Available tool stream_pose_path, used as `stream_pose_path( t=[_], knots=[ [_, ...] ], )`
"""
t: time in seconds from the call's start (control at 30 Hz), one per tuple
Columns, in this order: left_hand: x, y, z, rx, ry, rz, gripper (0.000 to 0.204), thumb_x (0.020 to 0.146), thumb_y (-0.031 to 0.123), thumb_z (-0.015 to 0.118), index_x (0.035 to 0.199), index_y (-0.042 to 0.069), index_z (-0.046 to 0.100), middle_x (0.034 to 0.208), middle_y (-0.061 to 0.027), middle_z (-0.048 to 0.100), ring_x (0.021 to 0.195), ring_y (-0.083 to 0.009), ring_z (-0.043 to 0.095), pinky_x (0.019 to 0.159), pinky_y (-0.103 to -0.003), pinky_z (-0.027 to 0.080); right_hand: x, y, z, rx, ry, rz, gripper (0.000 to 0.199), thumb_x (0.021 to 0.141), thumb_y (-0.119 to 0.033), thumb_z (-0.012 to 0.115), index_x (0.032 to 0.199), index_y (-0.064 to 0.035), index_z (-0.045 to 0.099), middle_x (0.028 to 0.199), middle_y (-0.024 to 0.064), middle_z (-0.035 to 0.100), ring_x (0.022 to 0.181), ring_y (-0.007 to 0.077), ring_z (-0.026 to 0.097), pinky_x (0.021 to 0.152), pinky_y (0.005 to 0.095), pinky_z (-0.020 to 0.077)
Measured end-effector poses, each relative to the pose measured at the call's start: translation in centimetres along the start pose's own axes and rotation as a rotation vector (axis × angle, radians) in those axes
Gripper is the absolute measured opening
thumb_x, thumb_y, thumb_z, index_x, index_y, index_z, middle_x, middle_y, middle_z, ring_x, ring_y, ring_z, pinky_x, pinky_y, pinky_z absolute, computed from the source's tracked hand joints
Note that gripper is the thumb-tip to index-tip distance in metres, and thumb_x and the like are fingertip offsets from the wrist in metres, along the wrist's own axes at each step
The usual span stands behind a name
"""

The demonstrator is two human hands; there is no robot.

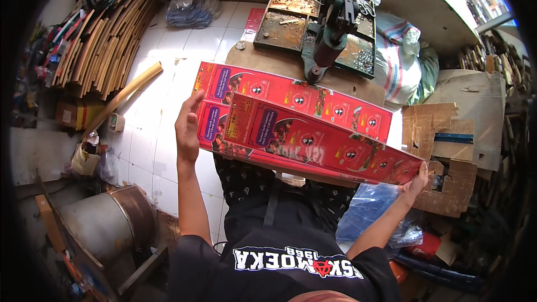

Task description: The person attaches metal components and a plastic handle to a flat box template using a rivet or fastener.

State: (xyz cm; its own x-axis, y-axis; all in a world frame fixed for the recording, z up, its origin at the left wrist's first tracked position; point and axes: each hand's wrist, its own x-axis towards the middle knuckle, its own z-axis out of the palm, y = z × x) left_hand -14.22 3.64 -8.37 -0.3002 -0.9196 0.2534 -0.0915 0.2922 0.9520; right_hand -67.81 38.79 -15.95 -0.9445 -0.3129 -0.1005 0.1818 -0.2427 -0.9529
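Pinching the red sheets [324,140] on the right is the right hand [415,182]; the left hand [188,130] is touching their left edge, grip unclear. They're covering the near part of the desk [251,57], by the dark press [329,53].

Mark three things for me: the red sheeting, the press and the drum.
Red sheeting [325,142]: head view, middle of its top layer.
Press [329,51]: head view, the dark cylinder of its body.
Drum [100,225]: head view, its curved side.
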Motion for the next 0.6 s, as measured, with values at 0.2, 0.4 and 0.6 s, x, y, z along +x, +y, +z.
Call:
stream_pose_path(
  t=[0.2,0.4,0.6],
  knots=[
    [-0.6,0.9,1.3,-0.271,-0.082,-0.342,0.058,0.093,0.009,0.062,0.142,-0.009,0.035,0.136,-0.0195,0.051,0.119,-0.0211,0.056,0.102,-0.031,0.042,-5.1,0.7,3.1,-0.044,0.017,0.028,0.020,0.098,-0.023,0.060,0.098,-0.0031,0.058,0.093,0.0083,0.067,0.082,0.0169,0.067,0.072,0.0315,0.0570],
    [-1.2,-0.3,-1.7,-0.649,-0.236,-0.366,0.056,0.093,0.007,0.060,0.142,-0.008,0.036,0.134,-0.0164,0.054,0.119,-0.0195,0.055,0.101,-0.031,0.043,-8.3,0.8,3.2,-0.148,0.061,-0.033,0.019,0.099,-0.022,0.058,0.095,-0.0035,0.057,0.090,0.0069,0.066,0.078,0.0138,0.064,0.068,0.0284,0.0545],
    [-1.6,1.7,-1.5,-0.635,-0.341,-0.401,0.051,0.093,0.007,0.059,0.138,-0.008,0.041,0.125,-0.0164,0.060,0.113,-0.0179,0.058,0.097,-0.031,0.046,-7.6,-1.3,0.1,-0.830,0.458,-0.599,0.017,0.096,-0.017,0.062,0.097,0.0006,0.063,0.091,0.0047,0.066,0.080,0.0093,0.059,0.073,0.0235,0.0486]
  ],
)
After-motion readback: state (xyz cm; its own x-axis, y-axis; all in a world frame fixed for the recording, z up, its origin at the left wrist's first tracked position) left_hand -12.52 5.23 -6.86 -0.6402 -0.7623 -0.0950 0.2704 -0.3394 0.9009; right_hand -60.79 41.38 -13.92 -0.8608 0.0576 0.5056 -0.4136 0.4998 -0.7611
